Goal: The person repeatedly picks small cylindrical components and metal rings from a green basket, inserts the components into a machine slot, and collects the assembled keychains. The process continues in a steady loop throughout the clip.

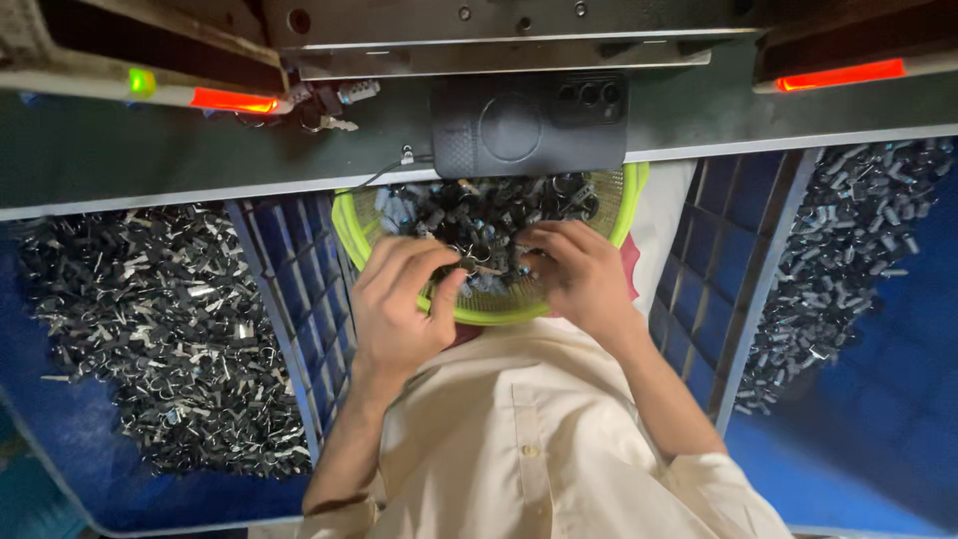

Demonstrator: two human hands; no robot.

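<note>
Two hands meet low over a green basket [347, 232] that sits in the person's lap. Left hand [399, 299] has its fingers curled, pinching a small dark clip [469, 262]. Right hand [577, 274] is bent over the same spot, touching the clips; what it holds is hidden. Just past the fingertips lies the pile of clips [489, 212]. Farther off, a dark phone [529, 125] rests on the bench.

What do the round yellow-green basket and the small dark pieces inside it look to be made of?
Yellow-green basket: likely moulded plastic, with a bright uniform colour and fine mesh wall. Small dark pieces: probably black plastic or rubber bodies with metal parts, judging by silvery glints; too small to be sure. Both hands, left hand and right hand, reach into them.
</note>
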